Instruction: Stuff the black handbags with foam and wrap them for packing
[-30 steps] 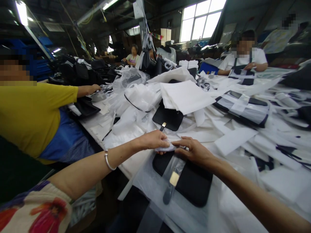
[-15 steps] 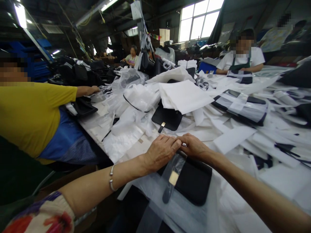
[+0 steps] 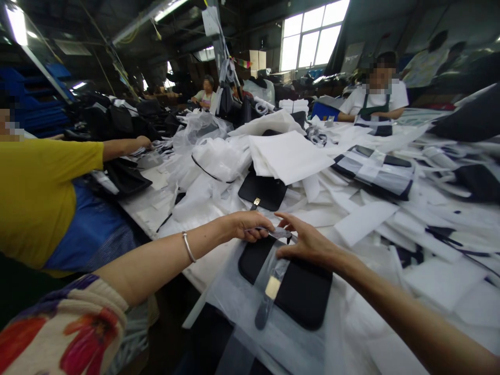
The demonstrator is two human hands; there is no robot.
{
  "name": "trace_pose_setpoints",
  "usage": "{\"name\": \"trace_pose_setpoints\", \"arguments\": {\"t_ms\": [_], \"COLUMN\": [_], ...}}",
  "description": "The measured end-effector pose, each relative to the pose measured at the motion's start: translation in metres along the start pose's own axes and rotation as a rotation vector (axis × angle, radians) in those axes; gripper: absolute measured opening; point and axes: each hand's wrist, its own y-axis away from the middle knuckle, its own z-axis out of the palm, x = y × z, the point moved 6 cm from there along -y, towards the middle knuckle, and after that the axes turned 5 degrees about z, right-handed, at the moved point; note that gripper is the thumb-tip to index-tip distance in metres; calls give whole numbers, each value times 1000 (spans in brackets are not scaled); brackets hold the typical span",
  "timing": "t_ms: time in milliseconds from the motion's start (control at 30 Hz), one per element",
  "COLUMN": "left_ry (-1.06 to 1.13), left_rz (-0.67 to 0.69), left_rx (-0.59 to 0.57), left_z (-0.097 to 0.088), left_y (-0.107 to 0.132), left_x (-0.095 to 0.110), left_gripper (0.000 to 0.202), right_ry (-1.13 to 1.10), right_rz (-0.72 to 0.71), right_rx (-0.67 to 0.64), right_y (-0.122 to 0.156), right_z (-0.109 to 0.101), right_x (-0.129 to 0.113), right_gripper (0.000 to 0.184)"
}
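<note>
A black flap bag [image 3: 302,291] lies in front of me on a translucent plastic sheet [image 3: 230,302]. Clear film covers its strap tab [image 3: 262,312] and gold clasp [image 3: 272,287]. Above the bag's far edge, my left hand [image 3: 252,226] is closed on a thin film-wrapped strip [image 3: 279,233] with a dark end. My right hand [image 3: 302,240] is at that end, thumb and fingers apart around it; contact is hard to make out. Just beyond my hands, a second black bag [image 3: 262,191] with a gold clasp sits partly under white foam sheets [image 3: 289,153].
Loose white sheets and strips [image 3: 363,221] cover much of the table. A wrapped black bag [image 3: 375,171] lies to the right. At left, a person in a yellow shirt [image 3: 50,182] reaches over the table; another in a green apron [image 3: 375,104] works across it.
My hands were together at the bag's top edge; now they are apart. The left has moved left with the strip showing in it, and the right has spread its fingers.
</note>
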Motion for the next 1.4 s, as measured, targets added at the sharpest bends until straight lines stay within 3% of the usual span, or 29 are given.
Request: {"name": "trace_pose_setpoints", "arguments": {"t_ms": [167,333,400,567,700,800,933,1033,1100,1233,1400], "left_ry": [180,270,259,118,-58,-210,-621,-1029,-1176,-1002,-707], "left_rz": [-49,-60,-46,43,96,115,188,301,374,367,282], "left_rx": [-104,-125,-89,1,5,13,52,209,343,449,275], "left_z": [8,6,3,1,2,0,6,15,21,17,2], "left_y": [-3,-2,-2,-3,-4,-2,6,13,15,8,-9], "left_x": [-2,-5,-8,-13,-13,-9,5,21,28,24,13], "left_gripper": [26,18,15,11,5,7,15,25,33,21,20], "right_ry": [223,294,336,305,72,-63,-277,-361,-389,-419,-288], "right_rz": [-70,-81,-135,-199,-181,-114,76,132,110,94,54], "right_rx": [231,359,343,159,39,19,-14,-60,-76,-46,109], "right_y": [-10,-15,-12,-5,-8,-13,-17,-21,-26,-30,-14], "right_z": [13,15,13,6,2,1,3,5,6,2,-19], "right_x": [-14,-11,-12,-11,-6,3,22,28,28,31,30], "right_gripper": [75,43,38,24,21,15,15,18,20,25,24]}}
